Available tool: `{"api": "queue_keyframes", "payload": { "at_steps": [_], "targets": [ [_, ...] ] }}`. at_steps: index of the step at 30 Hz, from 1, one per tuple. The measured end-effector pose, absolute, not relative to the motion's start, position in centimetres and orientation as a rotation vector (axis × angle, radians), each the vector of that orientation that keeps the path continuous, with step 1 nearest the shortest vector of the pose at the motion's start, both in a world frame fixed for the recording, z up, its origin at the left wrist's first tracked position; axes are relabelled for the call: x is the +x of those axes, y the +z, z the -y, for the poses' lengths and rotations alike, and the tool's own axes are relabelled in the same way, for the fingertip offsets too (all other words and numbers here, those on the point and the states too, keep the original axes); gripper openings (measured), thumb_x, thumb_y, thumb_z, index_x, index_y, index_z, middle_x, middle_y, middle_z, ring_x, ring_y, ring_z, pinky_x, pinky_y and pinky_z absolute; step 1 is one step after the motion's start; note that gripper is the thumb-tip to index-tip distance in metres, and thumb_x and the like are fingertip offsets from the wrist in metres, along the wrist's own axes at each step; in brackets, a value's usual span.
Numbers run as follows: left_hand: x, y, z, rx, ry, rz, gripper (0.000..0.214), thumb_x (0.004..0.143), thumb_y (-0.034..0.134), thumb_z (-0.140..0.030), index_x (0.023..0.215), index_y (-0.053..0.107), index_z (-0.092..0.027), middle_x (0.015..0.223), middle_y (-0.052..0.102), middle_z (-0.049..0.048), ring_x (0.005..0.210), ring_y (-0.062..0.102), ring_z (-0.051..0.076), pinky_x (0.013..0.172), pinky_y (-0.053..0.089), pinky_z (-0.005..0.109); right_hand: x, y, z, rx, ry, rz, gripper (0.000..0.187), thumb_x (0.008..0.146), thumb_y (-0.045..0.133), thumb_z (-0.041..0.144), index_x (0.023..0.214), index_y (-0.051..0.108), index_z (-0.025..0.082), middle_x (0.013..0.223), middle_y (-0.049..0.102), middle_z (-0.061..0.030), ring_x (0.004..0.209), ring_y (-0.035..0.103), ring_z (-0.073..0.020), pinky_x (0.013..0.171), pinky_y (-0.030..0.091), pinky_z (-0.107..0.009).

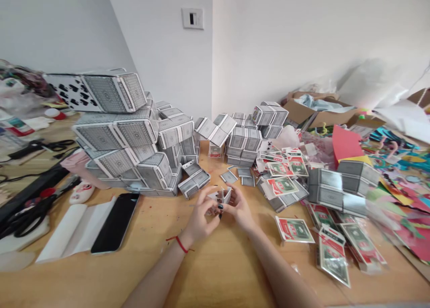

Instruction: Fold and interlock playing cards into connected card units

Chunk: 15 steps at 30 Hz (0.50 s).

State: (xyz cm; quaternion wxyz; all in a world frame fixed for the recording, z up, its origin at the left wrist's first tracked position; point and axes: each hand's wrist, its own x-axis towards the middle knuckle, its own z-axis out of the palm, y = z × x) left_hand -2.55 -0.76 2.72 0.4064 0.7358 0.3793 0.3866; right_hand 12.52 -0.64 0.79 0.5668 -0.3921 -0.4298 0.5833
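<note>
Near the middle of the wooden table, my left hand [202, 216] and my right hand [240, 208] come together over a few folded playing cards [225, 196]. Fingers of both hands are closed on the cards, and part of the cards is hidden behind them. Just beyond lie loose grey-backed cards [229, 177] flat on the table. A folded card block [195, 182] sits to the left of the hands. Beyond them, large stacks of card blocks [134, 131] stand at the left, with smaller stacks [244, 140] behind and to the right.
A black phone [116, 223] and a white paper roll [69, 227] lie at the left, near black scissors [30, 214]. Red and green card boxes [294, 230] are scattered at the right. Colored paper [403, 205] and a cardboard box [312, 113] crowd the far right.
</note>
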Motion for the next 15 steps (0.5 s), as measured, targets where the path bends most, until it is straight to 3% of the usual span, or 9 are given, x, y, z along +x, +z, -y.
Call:
{"api": "queue_keyframes", "payload": {
  "at_steps": [6, 11, 15],
  "targets": [
    [-2.3, 1.9, -0.1, 1.085, 0.796, -0.787, 0.039, 0.076, 0.051, -0.037, 0.11, 0.05, -0.017, 0.111, 0.054, 0.0101, 0.091, 0.057, 0.021, 0.072, 0.05, 0.036, 13.1, 0.6, 0.9, -1.032, 1.117, 1.371, 0.056, 0.058, 0.071, 0.018, 0.11, 0.049, 0.024, 0.106, 0.054, -0.0064, 0.098, 0.05, -0.0231, 0.089, 0.036, -0.04],
    [-2.2, 2.4, -0.1, 1.041, 0.726, -0.674, 0.041, 0.068, 0.064, -0.027, 0.107, 0.056, -0.015, 0.11, 0.059, 0.0101, 0.102, 0.053, 0.024, 0.088, 0.042, 0.038, 13.3, 1.1, 1.0, -1.049, 1.021, 1.511, 0.054, 0.06, 0.067, 0.015, 0.111, 0.053, 0.027, 0.114, 0.05, -0.0062, 0.105, 0.046, -0.0233, 0.09, 0.036, -0.039],
    [-2.7, 2.6, -0.7, 1.073, 0.791, -0.739, 0.049, 0.061, 0.069, -0.02, 0.109, 0.056, -0.015, 0.111, 0.059, 0.0102, 0.106, 0.051, 0.025, 0.092, 0.038, 0.04, 13.8, 1.2, 0.7, -1.025, 1.151, 1.431, 0.067, 0.057, 0.072, 0.022, 0.118, 0.047, 0.027, 0.117, 0.046, -0.0072, 0.099, 0.05, -0.0218, 0.082, 0.043, -0.036]
  ]
}}
